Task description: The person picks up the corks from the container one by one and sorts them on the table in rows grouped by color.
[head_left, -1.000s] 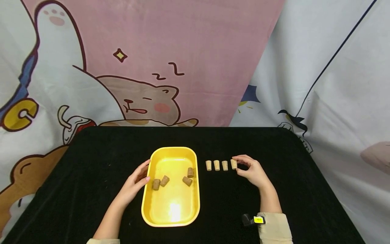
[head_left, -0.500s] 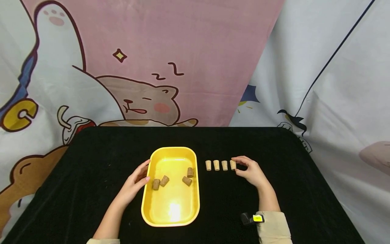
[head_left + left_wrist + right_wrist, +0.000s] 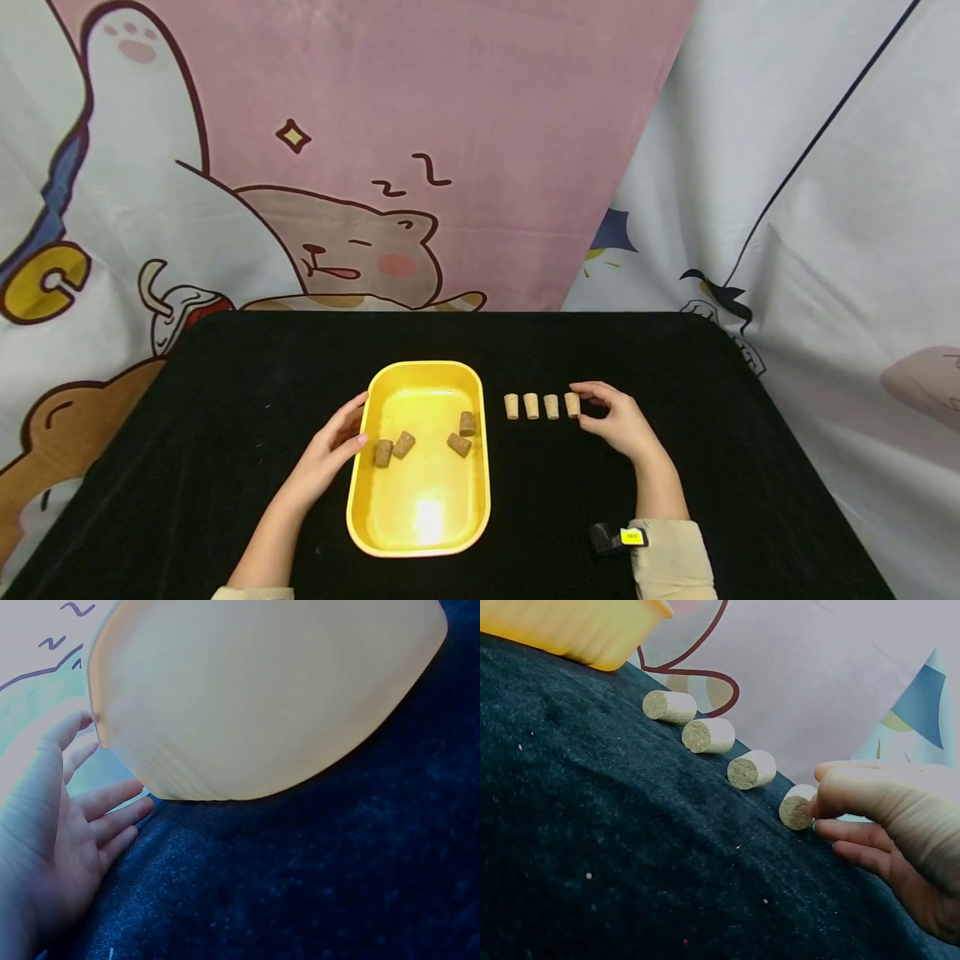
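Observation:
Several tapered corks lie in a row on the black cloth, light-coloured and evenly spaced. My right hand pinches the rightmost cork between thumb and fingers; its wide end faces the right wrist camera. A middle cork lies untouched in the row. To the left stands a yellow tray, long side toward me. My left hand holds its left edge, thumb at the rim and fingers against the outer wall. Darker corks lie inside the tray, among them one on the right and one on the left.
Black cloth covers the table. Behind it hangs a cartoon-printed curtain. A black wrist camera is strapped at my right sleeve. Small specks dot the cloth in the right wrist view.
My right hand has stayed at the rightmost cork, shifting very slightly left with it. The left hand and the tray have not visibly moved.

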Available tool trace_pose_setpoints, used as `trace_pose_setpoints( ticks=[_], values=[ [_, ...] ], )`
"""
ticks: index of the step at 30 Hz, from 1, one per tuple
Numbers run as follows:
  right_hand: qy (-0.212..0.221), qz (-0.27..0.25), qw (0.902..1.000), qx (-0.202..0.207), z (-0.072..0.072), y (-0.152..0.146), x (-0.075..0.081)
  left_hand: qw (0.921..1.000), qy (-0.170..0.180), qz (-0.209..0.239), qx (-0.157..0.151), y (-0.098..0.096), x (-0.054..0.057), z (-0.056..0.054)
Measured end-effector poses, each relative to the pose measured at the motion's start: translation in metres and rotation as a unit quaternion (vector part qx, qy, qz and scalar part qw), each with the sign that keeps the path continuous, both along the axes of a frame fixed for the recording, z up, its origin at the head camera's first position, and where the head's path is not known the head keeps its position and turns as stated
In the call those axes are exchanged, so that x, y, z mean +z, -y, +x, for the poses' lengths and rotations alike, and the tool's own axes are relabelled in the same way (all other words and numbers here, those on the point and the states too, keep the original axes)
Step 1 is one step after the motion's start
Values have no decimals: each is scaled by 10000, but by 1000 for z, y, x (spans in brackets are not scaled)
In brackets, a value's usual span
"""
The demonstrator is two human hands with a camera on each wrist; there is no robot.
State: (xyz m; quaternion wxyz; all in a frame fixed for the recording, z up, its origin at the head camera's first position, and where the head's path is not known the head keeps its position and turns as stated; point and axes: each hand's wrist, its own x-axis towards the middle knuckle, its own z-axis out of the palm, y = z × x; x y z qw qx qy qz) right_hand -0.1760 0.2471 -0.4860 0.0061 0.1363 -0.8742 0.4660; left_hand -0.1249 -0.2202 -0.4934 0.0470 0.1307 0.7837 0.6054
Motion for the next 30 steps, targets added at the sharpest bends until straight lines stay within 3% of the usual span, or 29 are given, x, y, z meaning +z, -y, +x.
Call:
trace_pose_setpoints(
  ticks=[7, 16, 23, 30],
  values=[
    [-422, -152, 9990, 5, 4, 5, 17, 10000, -34, -29, -18, 0, -1, 0],
    [-1179, -356, 9924, -45, 23, 42, 69, 10000, 30, 50, -24, 1, -1, 0],
    [-1454, -502, 9880, 146, 21, 67, 66, 9999, -35, 88, -48, 2, -2, 0],
    [-1595, -622, 9851, 136, 30, 107, 69, 9999, -45, 53, -79, 2, -2, -1]
  ],
)
